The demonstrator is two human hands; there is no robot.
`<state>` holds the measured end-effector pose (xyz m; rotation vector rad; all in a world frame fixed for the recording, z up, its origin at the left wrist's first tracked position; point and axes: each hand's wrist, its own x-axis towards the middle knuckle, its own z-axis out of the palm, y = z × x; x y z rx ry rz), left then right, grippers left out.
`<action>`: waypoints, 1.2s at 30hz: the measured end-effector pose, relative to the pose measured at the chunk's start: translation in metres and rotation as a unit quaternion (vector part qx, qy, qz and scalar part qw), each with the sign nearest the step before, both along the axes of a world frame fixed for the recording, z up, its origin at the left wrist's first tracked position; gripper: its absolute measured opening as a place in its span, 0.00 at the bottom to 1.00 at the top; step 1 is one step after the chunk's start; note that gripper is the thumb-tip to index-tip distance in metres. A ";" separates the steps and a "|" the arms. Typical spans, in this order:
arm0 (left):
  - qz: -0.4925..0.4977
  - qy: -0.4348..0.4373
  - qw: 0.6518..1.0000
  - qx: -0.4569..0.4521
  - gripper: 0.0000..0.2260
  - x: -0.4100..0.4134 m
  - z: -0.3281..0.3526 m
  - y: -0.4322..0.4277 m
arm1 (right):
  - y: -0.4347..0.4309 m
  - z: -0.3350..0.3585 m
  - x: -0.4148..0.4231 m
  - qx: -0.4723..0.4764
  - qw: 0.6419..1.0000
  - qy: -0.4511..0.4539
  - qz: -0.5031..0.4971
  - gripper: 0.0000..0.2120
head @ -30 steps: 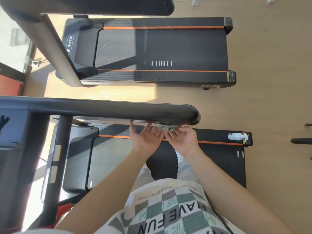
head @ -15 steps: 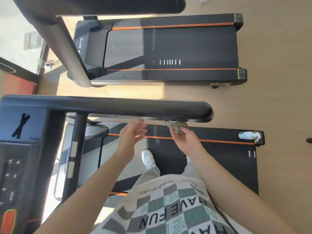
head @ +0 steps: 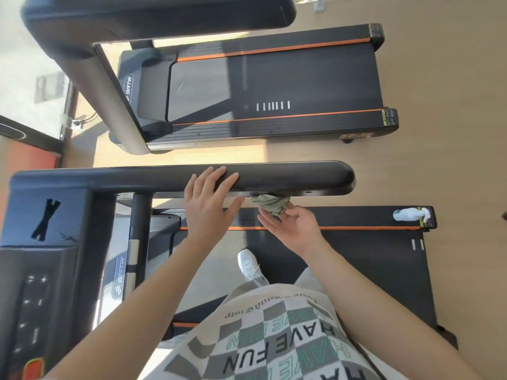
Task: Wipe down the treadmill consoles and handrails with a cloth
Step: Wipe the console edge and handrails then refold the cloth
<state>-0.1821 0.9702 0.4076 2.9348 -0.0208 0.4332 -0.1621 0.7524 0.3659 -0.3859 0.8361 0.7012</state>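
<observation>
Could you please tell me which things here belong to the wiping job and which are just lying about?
In the job:
cloth, held under the handrail by the right hand
left hand, resting on that handrail
console

Lying about:
white bottle on the deck's rear corner
neighbouring treadmill's belt

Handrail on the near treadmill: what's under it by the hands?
A crumpled cloth is bunched against the underside of the handrail, held by the right hand. The treadmill deck lies below. The handrail covers the cloth's top edge.
</observation>
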 end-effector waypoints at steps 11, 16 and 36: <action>0.031 -0.079 0.995 -0.052 0.14 0.006 -0.009 -0.010 | -0.073 -0.006 0.008 -0.012 0.980 0.003 -0.200 0.20; 0.034 -0.073 0.995 -0.057 0.14 0.006 -0.010 -0.010 | -0.079 -0.005 0.019 -0.032 0.965 0.016 -0.258 0.23; 0.082 0.016 0.996 -0.040 0.24 -0.011 0.014 0.088 | -0.002 0.004 0.003 -0.045 0.992 0.023 -0.114 0.16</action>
